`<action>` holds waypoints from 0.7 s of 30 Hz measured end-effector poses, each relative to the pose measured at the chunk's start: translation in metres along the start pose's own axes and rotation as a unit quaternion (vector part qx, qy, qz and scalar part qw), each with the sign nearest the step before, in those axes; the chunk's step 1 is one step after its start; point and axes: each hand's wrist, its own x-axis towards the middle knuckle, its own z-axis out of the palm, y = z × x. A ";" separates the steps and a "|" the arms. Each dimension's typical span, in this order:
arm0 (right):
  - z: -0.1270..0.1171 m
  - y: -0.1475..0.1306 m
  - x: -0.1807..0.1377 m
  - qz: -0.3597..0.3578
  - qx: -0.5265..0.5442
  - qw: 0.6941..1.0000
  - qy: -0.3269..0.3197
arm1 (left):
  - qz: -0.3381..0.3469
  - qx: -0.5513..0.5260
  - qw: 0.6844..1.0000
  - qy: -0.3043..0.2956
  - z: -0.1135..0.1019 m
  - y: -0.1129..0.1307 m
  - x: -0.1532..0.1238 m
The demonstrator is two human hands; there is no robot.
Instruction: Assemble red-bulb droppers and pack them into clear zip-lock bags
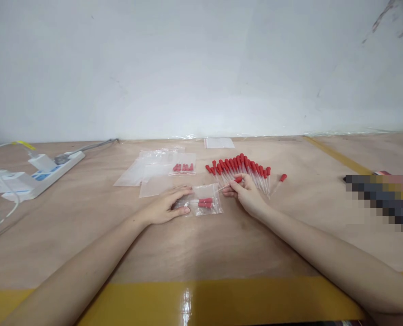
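Observation:
My left hand rests on the left end of a clear zip bag, its thumb and fingers spread apart over the plastic. Inside this bag lie droppers with red rubber bulbs. Between the thumb and fingers of my right hand is a single dropper, pinched near its red bulb. Its pale tip points left, at the bag's right-hand end. Just beyond my right hand, several loose droppers lie fanned out, bulbs away from me.
A filled bag with red bulbs lies beside flat clear bags. Another flat bag is near the wall. One dropper sits apart at right. A white power strip with cables is at left. Yellow tape runs along the front edge.

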 end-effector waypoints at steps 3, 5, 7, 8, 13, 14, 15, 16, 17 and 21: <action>-0.001 0.003 0.001 0.012 -0.018 1.000 -0.010 | -0.004 0.002 1.000 -0.003 -0.001 0.002 0.000; -0.003 0.007 0.003 -0.007 -0.093 0.995 -0.027 | -0.011 0.003 1.000 -0.004 -0.001 0.003 0.000; -0.005 0.011 0.006 -0.037 -0.180 0.982 -0.046 | -0.014 0.004 1.000 -0.004 -0.002 0.004 0.000; -0.004 0.013 0.007 -0.050 -0.210 0.975 -0.051 | -0.014 0.003 1.000 -0.004 -0.002 0.005 0.000; 0.005 0.016 0.010 -0.102 -0.255 0.959 -0.075 | -0.014 0.000 1.000 -0.003 -0.003 0.007 0.000; 0.007 0.017 0.009 -0.108 -0.257 0.957 -0.085 | -0.015 -0.001 1.000 -0.004 -0.003 0.007 0.000; 0.009 0.017 0.008 -0.111 -0.256 0.955 -0.098 | -0.016 -0.001 1.000 -0.005 -0.003 0.007 0.000; 0.010 0.017 0.007 -0.110 -0.252 0.954 -0.117 | -0.017 -0.001 1.000 -0.007 -0.003 0.007 0.000; 0.011 0.017 0.006 -0.109 -0.247 0.953 -0.140 | -0.017 -0.001 1.000 -0.008 -0.003 0.007 0.000; 0.007 0.007 0.010 -0.124 -0.285 0.935 -0.172 | -0.019 -0.001 1.000 -0.008 -0.002 0.006 0.001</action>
